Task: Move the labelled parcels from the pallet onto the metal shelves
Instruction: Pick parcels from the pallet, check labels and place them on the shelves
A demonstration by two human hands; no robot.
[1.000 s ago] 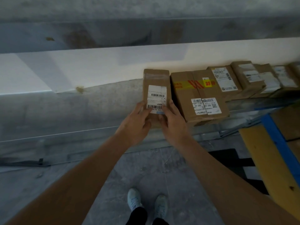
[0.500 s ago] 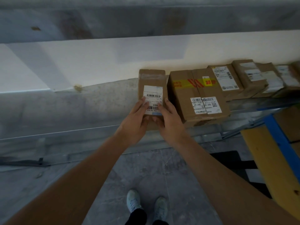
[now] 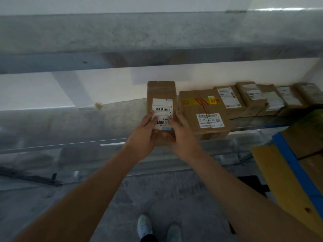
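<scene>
Since the earlier frame the narrow parcel [image 3: 161,109] has slid farther back onto the metal shelf [image 3: 70,126], and both hands have followed it forward.

The shelf is a long grey galvanised surface running left to right beneath the hands, with a second shelf level [image 3: 122,37] above the grip and a white wall behind. To the right of the grip, a row of brown cardboard parcels [image 3: 258,100] lines the shelf, receding to the far right. The nearest of them, a wider box [image 3: 203,112] crossed by yellow and red tape with two white labels on its front half, sits just beside the held parcel.

Far to the right and below the grip is a yellow board with a blue edge [image 3: 290,173]. Directly beneath the arms is grey concrete floor, with two pale shoes [image 3: 157,227] showing.

The held parcel is a tall, narrow, plain brown carton, sealed with clear tape across its far end. A white shipping label with two barcodes covers its near half; the print is too small to read.

The left hand [image 3: 142,137] grips the parcel's near left corner, fingers laid on the label. The right hand [image 3: 180,137] grips the near right corner, its thumb curled over the near edge. The parcel lies flat on the shelf between them.
</scene>
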